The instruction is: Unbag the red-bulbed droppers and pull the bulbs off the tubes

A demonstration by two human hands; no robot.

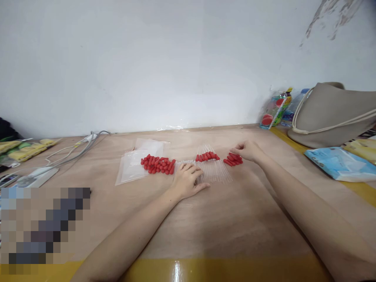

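Observation:
My left hand [188, 180] lies over a row of thin clear tubes [216, 171], palm down, its fingers spread and the thumb held apart. Several tubes along the back of the row carry red rubber bulbs [208, 156] and look like droppers. To the right, my right hand [245, 150] is closed in a pinch beside a small pile of loose red rubber bulbs [233, 159]; whatever its fingertips hold is too small to make out. On the left, a larger heap of red bulbs [157, 163] touches the tubes and partly covers clear plastic bags [129, 168].
Bottles [273, 111] and a grey bag [331, 113] stand at the back right by the wall. A blue packet [337, 163] lies in front of them. Cables and a power strip [38, 177] lie at left, near yellow packets [32, 150]. A blurred patch covers the lower left.

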